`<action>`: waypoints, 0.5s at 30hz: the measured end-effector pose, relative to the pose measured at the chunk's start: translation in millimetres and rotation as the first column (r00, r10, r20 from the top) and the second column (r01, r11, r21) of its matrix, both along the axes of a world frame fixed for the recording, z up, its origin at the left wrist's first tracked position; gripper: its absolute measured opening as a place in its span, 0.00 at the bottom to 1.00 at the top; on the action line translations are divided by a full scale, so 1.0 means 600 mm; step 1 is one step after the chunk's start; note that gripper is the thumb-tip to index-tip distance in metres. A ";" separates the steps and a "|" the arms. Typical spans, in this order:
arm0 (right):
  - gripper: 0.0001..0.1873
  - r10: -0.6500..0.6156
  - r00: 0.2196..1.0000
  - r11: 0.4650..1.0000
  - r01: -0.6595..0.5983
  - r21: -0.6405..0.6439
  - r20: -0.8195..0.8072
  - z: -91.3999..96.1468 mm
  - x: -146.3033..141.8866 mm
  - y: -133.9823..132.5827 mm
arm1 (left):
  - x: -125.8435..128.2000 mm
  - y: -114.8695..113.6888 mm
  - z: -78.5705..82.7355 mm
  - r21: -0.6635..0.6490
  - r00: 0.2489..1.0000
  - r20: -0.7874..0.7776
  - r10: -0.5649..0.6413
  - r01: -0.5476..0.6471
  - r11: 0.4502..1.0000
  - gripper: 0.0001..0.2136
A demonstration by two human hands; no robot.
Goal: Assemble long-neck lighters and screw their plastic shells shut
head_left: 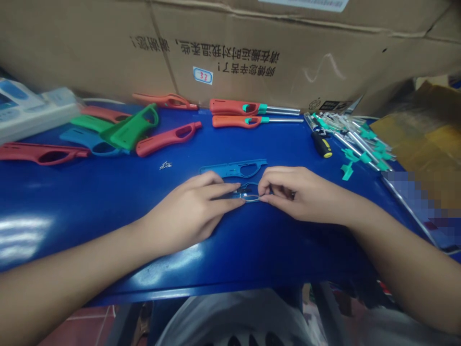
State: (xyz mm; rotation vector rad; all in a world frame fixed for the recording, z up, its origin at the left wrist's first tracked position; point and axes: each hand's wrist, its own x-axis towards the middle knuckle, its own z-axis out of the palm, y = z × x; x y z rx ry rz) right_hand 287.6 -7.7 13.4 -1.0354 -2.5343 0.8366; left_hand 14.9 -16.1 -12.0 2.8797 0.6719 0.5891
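Holding down the near blue lighter half-shell (254, 183) with the left hand (187, 209), and pinching a thin wire (252, 195) over it with the right hand (298, 194), between front and back edges of the blue bench (230, 269); with another blue half-shell (225, 169) just beyond, small screws (165, 166) leftward, coloured casings (129, 129) toward the back left corner, 2 orange-red lighters (236, 106) along the back edge, and a screwdriver (321, 144) beside metal tubes (362, 139) near the back right corner.
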 end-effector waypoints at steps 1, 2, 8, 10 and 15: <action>0.03 -0.022 1.000 1.000 0.022 0.001 -0.008 -0.001 -0.001 0.000 | 0.001 0.000 0.001 0.008 1.000 -0.006 -0.004 0.004 1.000 0.17; 0.04 -0.039 0.999 0.999 0.039 0.003 -0.019 -0.003 -0.003 0.000 | 0.001 -0.001 0.002 0.019 1.000 -0.017 -0.007 0.007 1.000 0.17; 0.04 -0.009 0.997 1.000 0.011 0.019 -0.079 -0.007 -0.004 0.001 | 0.006 -0.007 0.010 0.105 0.991 -0.132 0.010 0.003 0.994 0.17; 0.06 0.003 0.997 1.000 -0.001 0.023 -0.080 -0.006 -0.006 0.001 | 0.007 -0.009 0.012 0.122 0.986 -0.164 0.013 0.007 0.992 0.17; 0.03 -0.050 0.996 0.995 0.055 0.077 -0.071 -0.012 -0.017 -0.006 | 0.005 -0.009 0.011 0.118 0.989 -0.148 0.012 0.006 0.993 0.17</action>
